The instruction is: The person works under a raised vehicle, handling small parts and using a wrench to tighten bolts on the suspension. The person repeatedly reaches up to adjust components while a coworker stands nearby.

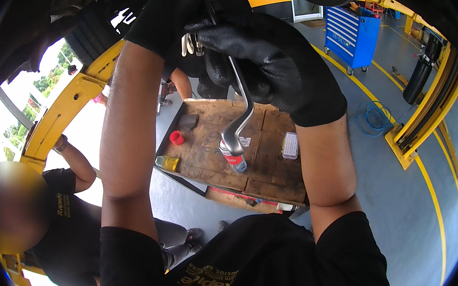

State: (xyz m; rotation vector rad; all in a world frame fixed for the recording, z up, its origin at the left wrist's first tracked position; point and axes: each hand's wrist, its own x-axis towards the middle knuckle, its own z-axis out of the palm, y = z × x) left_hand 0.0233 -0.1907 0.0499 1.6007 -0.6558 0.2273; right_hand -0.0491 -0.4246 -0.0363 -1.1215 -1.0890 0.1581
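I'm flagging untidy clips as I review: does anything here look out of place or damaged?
Mildly: the blue hose lies in loose loops on the floor beside the yellow post, possibly a trip hazard, and the cardboard under the spray can is darkly stained. Nothing else stands out.

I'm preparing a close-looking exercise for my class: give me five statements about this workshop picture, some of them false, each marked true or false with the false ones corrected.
1. The right grip is bare. False: the right grip wears a black glove.
2. The right grip holds a bent metal tool. True.
3. The red cap is to the right of the can. False: the red cap is to the left of the can.
4. The pale case lies on brown cardboard. True.
5. The tool cabinet is yellow. False: the tool cabinet is blue.
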